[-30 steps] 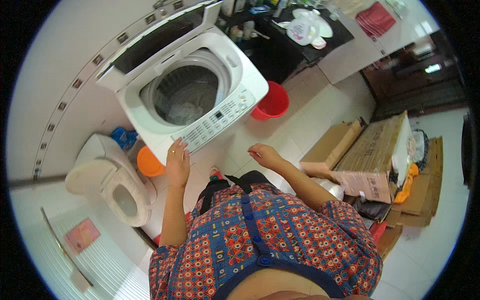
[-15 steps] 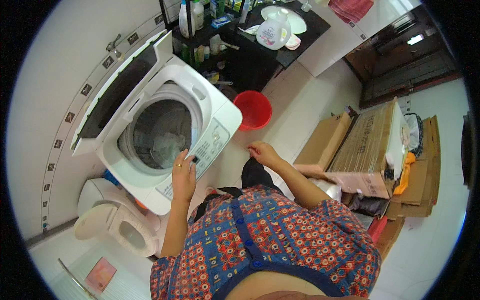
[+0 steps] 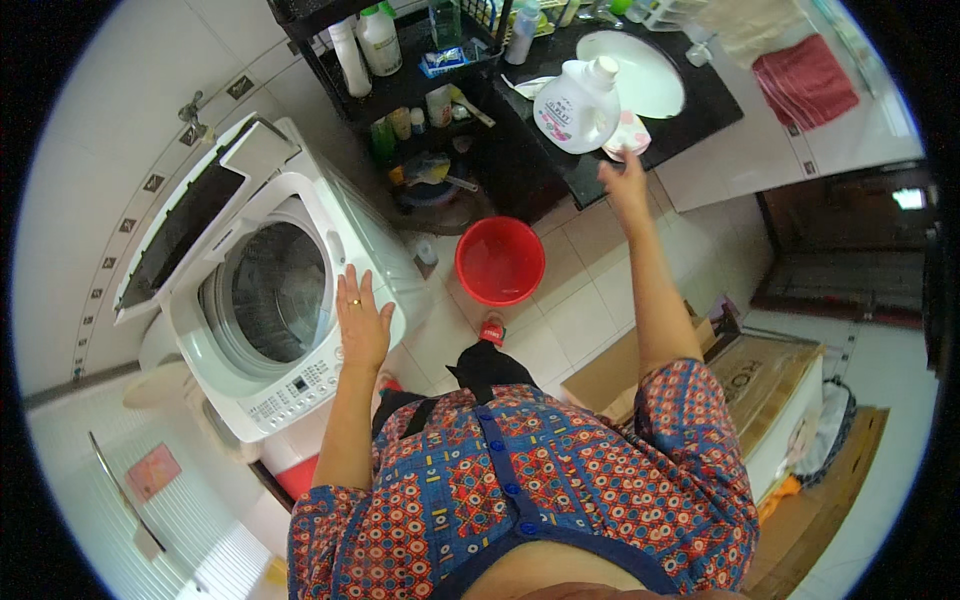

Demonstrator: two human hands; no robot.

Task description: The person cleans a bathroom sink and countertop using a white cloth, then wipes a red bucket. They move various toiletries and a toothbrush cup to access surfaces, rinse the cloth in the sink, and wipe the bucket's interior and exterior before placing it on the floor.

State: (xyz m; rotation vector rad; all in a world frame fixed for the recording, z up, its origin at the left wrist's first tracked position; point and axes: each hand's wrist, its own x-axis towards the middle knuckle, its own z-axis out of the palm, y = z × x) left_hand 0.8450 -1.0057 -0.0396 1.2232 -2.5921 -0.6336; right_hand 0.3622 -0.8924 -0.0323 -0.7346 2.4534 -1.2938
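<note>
My left hand rests flat, fingers spread, on the front corner of a white top-loading washing machine. The machine's lid stands raised, and its metal drum lies open to view. My right hand reaches out to the counter's edge, fingers apart and holding nothing I can see. Just beyond its fingertips lies a small pink-and-white item. Beside that stands a large white detergent jug with a handle and a cap.
A red bucket stands on the tiled floor between washer and counter. A white basin is set in the black counter. Bottles fill a black shelf at the back. Cardboard boxes line the right side. A red towel hangs at upper right.
My right hand has moved up and away from my waist to the counter near the jug. My left hand has shifted along the washer to its front corner. The view has turned toward the counter.
</note>
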